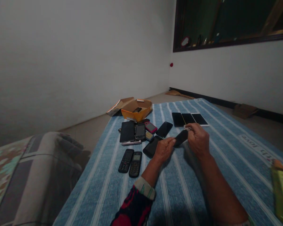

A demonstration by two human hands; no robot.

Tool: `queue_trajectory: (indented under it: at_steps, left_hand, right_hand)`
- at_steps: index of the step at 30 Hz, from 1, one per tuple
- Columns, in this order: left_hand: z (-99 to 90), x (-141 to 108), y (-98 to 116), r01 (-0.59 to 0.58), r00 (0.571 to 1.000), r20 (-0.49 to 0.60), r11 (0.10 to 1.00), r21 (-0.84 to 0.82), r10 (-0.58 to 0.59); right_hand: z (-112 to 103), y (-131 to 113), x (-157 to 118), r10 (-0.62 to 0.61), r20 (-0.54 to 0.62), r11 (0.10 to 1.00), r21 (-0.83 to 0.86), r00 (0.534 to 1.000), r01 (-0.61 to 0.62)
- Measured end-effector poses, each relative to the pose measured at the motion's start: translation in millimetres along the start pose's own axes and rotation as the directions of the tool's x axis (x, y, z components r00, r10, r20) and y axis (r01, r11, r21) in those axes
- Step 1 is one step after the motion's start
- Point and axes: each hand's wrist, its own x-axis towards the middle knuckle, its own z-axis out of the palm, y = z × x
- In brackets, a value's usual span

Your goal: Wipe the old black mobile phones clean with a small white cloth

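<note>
My left hand is closed on the near end of a dark smartphone, held tilted above the cloth. At the phone's far end my right hand is closed, with a small white piece showing at its fingertips; its kind is too small to tell. Under and beside my left hand lies a black smartphone. Another black smartphone rests a little farther off. Two keypad phones, one on the left and one with a grey screen, lie side by side to the left.
Beyond my hands, three flat phones lie in a row. A pile of phones, with a black tablet-like one, sits before an open orange box. A yellow-green bottle stands at the right on the blue striped cloth.
</note>
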Motion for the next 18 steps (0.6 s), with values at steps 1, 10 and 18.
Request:
queue_trajectory:
  at_steps: [1,10,18]
  left_hand:
    - [0.5,-0.4,-2.8,0.009,1.0,0.011,1.0,0.013,-0.009]
    - [6.4,-0.6,-4.0,0.044,0.999,0.023,0.988,0.148,-0.048]
    - [-0.9,2.0,6.1,0.061,0.998,0.005,0.95,0.306,-0.066]
  right_hand:
    - [-0.8,2.2,0.4,0.028,-0.01,1.0,0.008,1.0,-0.028]
    - [-10.5,21.5,-0.1,0.438,-0.021,0.888,0.164,0.899,-0.429]
    - [12.2,47.1,-23.4,0.804,0.068,0.478,0.517,0.591,-0.71]
